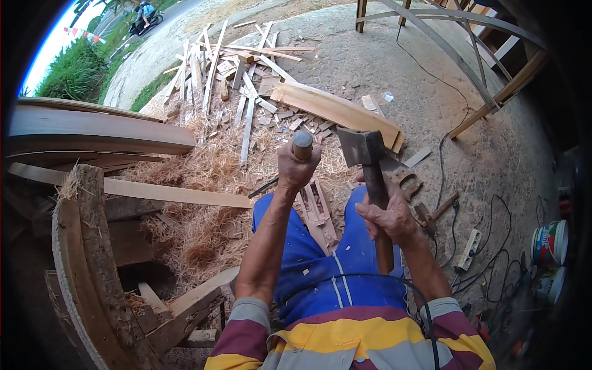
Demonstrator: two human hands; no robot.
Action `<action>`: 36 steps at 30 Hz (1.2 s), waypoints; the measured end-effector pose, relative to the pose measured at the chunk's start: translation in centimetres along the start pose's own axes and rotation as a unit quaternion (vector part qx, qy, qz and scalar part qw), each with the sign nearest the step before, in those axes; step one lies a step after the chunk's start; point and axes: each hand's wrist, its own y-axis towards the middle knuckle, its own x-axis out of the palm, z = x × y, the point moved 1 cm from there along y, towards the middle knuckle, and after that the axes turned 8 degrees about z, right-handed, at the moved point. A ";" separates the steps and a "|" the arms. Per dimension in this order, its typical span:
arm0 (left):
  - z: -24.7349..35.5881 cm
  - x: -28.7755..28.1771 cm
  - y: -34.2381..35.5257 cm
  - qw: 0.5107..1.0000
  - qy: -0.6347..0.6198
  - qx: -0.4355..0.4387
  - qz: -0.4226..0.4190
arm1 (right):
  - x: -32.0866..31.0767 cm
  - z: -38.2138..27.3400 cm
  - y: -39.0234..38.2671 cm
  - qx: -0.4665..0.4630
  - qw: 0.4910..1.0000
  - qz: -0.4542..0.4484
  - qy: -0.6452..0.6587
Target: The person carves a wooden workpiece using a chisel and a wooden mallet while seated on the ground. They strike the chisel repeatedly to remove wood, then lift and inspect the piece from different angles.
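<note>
Clenched left grip [296, 165] holds a chisel handle [302, 145]; right grip [388, 216] grasps the axe [364, 151], open air between.

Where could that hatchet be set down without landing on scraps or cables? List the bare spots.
Bare concrete lies between the long plank and the curved frame. Another open patch sits right of the hatchet, above the power strip.

Crowded: shavings left of the left hand; cables by the buckets.
</note>
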 end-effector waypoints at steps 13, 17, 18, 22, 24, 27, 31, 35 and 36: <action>-4.0 -1.1 -1.2 0.999 -0.030 -0.007 -0.014 | 5.2 -7.4 3.0 -0.317 0.857 0.036 -0.406; -4.1 -1.6 -1.1 0.993 0.038 0.101 -0.036 | 4.8 -4.3 6.1 -0.204 0.763 -0.053 -0.611; -5.0 -1.8 -1.5 0.986 0.085 0.133 -0.051 | 4.4 -3.3 6.6 -0.136 0.722 -0.090 -0.672; -0.3 -1.6 -6.8 0.976 0.073 0.182 -0.093 | 2.2 -2.2 4.4 -0.143 0.829 -0.038 -0.539; 0.4 -1.2 -5.8 0.990 0.059 0.127 -0.018 | 1.9 -1.4 3.1 -0.130 0.891 0.009 -0.434; 1.0 -2.5 -1.9 0.992 -0.068 -0.066 0.082 | 0.9 -0.7 2.2 -0.113 0.912 0.059 -0.389; 1.6 -3.4 -0.5 0.995 -0.069 -0.010 0.067 | -0.2 0.2 1.4 0.018 0.963 0.067 -0.260; 1.4 -2.2 -1.4 0.986 -0.064 0.017 0.153 | -0.3 1.5 1.1 0.020 0.978 0.061 -0.201; 1.4 -1.9 -1.5 0.977 -0.108 -0.009 0.181 | -0.4 1.7 1.0 0.025 0.979 0.057 -0.193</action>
